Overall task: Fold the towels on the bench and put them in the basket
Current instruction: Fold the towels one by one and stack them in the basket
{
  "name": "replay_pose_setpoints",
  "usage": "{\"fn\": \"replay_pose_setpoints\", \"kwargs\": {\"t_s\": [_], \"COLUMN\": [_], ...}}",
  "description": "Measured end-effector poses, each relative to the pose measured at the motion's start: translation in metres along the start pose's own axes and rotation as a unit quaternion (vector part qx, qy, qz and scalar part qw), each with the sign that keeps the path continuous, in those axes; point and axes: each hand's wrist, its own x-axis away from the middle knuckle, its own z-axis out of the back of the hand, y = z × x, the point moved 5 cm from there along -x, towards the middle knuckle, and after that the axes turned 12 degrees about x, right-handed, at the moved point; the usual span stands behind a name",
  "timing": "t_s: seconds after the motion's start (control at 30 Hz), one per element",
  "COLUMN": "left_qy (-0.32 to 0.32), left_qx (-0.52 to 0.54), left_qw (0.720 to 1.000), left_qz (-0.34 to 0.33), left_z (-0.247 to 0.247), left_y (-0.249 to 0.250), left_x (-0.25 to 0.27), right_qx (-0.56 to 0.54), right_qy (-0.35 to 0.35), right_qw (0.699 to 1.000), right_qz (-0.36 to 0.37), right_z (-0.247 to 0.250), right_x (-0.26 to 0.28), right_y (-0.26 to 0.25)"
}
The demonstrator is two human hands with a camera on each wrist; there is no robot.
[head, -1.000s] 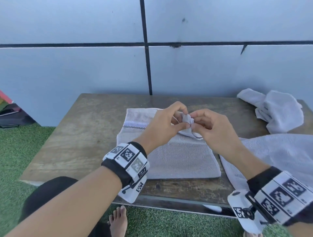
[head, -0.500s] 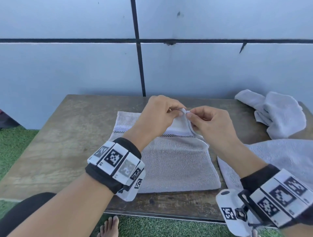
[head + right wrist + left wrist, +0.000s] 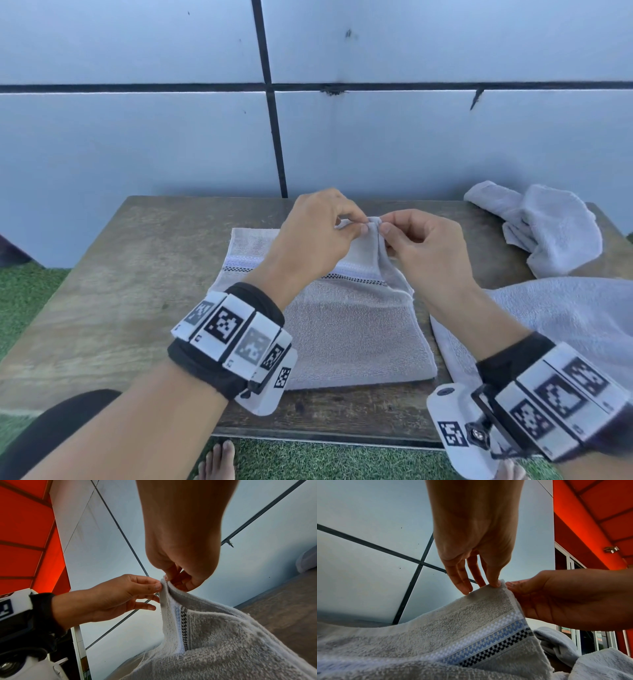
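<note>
A grey towel (image 3: pixel 356 335) with a white, blue and black checked stripe lies in the middle of the wooden bench (image 3: pixel 137 291). Its far right corner is raised off the bench. My left hand (image 3: pixel 358 229) pinches that corner from the left, and my right hand (image 3: pixel 383 230) pinches it from the right. The left wrist view shows the left hand's fingertips (image 3: pixel 494 584) on the towel's hem (image 3: pixel 471 635), with the right hand (image 3: pixel 511 585) beside them. In the right wrist view the right hand (image 3: pixel 169 580) and left hand (image 3: pixel 158 587) meet at the towel's corner (image 3: pixel 214 642). No basket is in view.
A crumpled pale towel (image 3: pixel 548 233) lies at the bench's back right. Another pale towel (image 3: pixel 565 318) is spread at the right, close to the grey one. A tiled wall (image 3: pixel 342 137) stands right behind the bench. Green turf (image 3: pixel 20 298) and my bare foot (image 3: pixel 219 459) are below.
Both hands have carried the pinched corner away from me toward the bench's far edge. More of the towel's striped end now shows, stretched out behind the hands.
</note>
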Motion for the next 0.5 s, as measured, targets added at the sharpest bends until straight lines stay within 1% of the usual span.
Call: {"fn": "replay_pose_setpoints", "kwargs": {"t_s": [0.1, 0.27, 0.5], "left_qy": [0.010, 0.021, 0.018], "left_qx": [0.007, 0.046, 0.048], "left_qw": [1.000, 0.998, 0.998], "left_qz": [0.002, 0.024, 0.021], "left_z": [-0.0019, -0.0028, -0.0078], "left_y": [0.0055, 0.0101, 0.0085], "left_x": [0.0018, 0.0052, 0.0041], "right_qx": [0.000, 0.001, -0.017], "right_qy": [0.006, 0.010, -0.005], "right_qw": [1.000, 1.000, 1.000], "right_qz": [0.002, 0.006, -0.006], "right_z": [0.0039, 0.0073, 0.0078], "right_x": [0.0017, 0.0034, 0.0049], "right_y": [-0.0010, -0.0027, 0.0001]}}
